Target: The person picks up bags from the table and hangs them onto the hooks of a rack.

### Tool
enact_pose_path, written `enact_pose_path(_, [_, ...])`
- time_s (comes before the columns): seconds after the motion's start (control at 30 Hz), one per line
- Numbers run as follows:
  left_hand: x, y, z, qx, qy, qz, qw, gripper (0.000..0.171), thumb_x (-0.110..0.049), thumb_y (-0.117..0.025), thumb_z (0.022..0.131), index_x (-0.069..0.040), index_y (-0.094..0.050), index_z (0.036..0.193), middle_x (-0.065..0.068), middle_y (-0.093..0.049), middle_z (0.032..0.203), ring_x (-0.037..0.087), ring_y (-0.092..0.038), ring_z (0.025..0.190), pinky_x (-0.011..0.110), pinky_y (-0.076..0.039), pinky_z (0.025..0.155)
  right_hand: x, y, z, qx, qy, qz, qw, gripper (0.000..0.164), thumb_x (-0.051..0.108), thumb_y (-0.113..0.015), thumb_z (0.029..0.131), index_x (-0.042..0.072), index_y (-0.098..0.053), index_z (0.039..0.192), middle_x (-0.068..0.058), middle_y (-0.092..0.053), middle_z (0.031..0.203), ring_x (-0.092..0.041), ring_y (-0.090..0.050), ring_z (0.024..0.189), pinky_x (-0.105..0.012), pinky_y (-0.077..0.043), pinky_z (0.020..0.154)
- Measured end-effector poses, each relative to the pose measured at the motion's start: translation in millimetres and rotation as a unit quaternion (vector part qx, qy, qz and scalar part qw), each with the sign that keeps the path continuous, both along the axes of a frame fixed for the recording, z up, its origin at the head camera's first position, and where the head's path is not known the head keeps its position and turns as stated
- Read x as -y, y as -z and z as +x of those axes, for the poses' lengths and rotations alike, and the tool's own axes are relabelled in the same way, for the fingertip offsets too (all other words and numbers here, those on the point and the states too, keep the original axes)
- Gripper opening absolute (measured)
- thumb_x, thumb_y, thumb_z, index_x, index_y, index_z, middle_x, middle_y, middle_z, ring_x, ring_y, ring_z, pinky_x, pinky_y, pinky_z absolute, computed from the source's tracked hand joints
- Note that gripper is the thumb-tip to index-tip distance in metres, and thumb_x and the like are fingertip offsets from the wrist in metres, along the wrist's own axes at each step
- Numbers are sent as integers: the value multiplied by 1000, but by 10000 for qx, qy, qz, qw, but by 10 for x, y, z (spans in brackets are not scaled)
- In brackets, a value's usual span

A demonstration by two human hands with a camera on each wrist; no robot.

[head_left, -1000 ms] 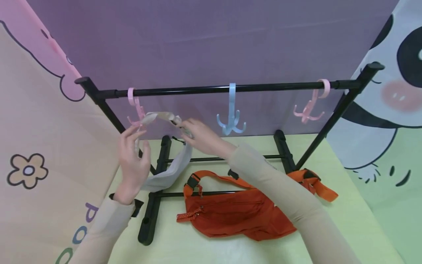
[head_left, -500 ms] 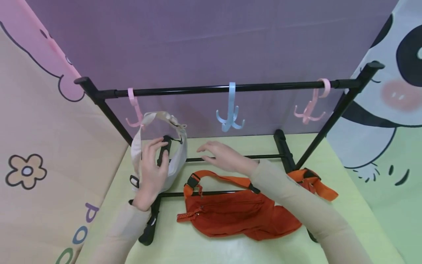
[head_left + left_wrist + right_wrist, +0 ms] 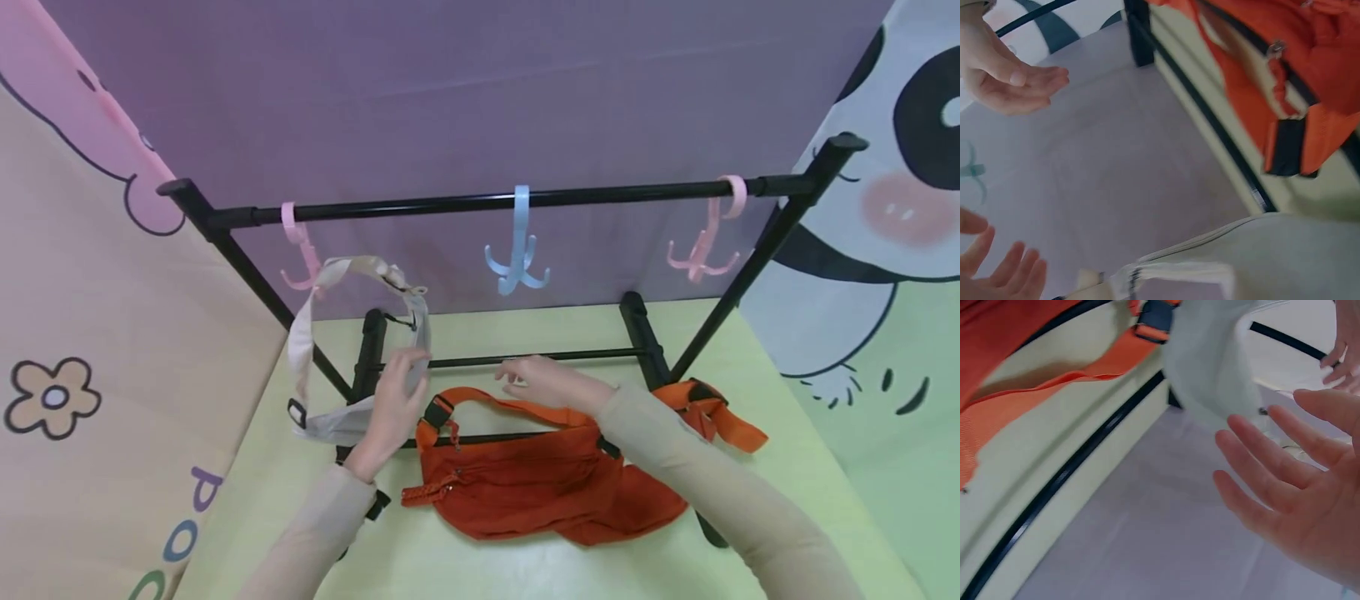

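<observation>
A pale grey waist bag (image 3: 337, 425) hangs by its looped strap (image 3: 302, 337) from the left pink hook (image 3: 306, 254). In the head view my left hand (image 3: 392, 408) overlaps the bag's right side; the left wrist view shows its fingers (image 3: 1013, 272) loosely spread, with nothing held. My right hand (image 3: 551, 382) hovers behind the orange waist bag (image 3: 525, 483), holding nothing. Its fingers (image 3: 1260, 456) are slightly bent in the right wrist view, with the grey bag beyond them. The orange bag lies at the front of the rack, its strap and black buckle (image 3: 437, 412) toward the back.
A black rack with a top bar (image 3: 435, 202) stands on a pale green surface (image 3: 480, 575). A blue hook (image 3: 517, 242) hangs mid-bar and another pink hook (image 3: 703, 242) near the right end. A purple backdrop (image 3: 480, 100) rises behind, with patterned side panels.
Both hands have let go of the grey bag's strap, which now hangs in a loop from the left hook. The left hand has moved down and right; the right hand has drawn back rightward and lower.
</observation>
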State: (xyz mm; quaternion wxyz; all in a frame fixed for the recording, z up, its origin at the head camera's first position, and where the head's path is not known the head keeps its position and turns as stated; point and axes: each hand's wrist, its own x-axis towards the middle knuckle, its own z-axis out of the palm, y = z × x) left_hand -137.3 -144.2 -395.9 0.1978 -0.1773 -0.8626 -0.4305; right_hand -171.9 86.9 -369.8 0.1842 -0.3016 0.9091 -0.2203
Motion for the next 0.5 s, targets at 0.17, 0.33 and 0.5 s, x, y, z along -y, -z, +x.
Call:
enact_pose_path(0.17, [-53, 162, -67, 1419, 225, -557, 9881, 27, -11, -49, 89, -5, -53, 115, 13, -50, 113, 28, -47, 105, 44, -39, 85, -164, 195, -67, 223, 294, 395, 9985, 30, 21, -50, 90, 9, -55, 117, -7, -57, 112, -19, -55, 98, -35, -43, 83])
enact_pose_path(0.33, [-76, 335, -158, 2052, 500, -1083, 9714, 30, -14, -49, 90, -4, -51, 118, 16, -48, 117, 30, -46, 107, 44, -40, 84, -301, 321, -118, 259, 261, 806, 9961, 29, 17, -53, 88, 4, -56, 114, -11, -56, 113, -24, -54, 100, -37, -42, 85])
enact_pose_path(0.5, [-91, 490, -235, 2207, 626, -1538, 9611, 30, -11, -52, 87, 0, -52, 115, 18, -50, 116, 28, -54, 94, 40, -44, 76, -386, 427, -160, 518, 207, 1220, 9910, 29, 15, -53, 88, 1, -54, 114, -14, -55, 115, -26, -52, 104, -37, -41, 87])
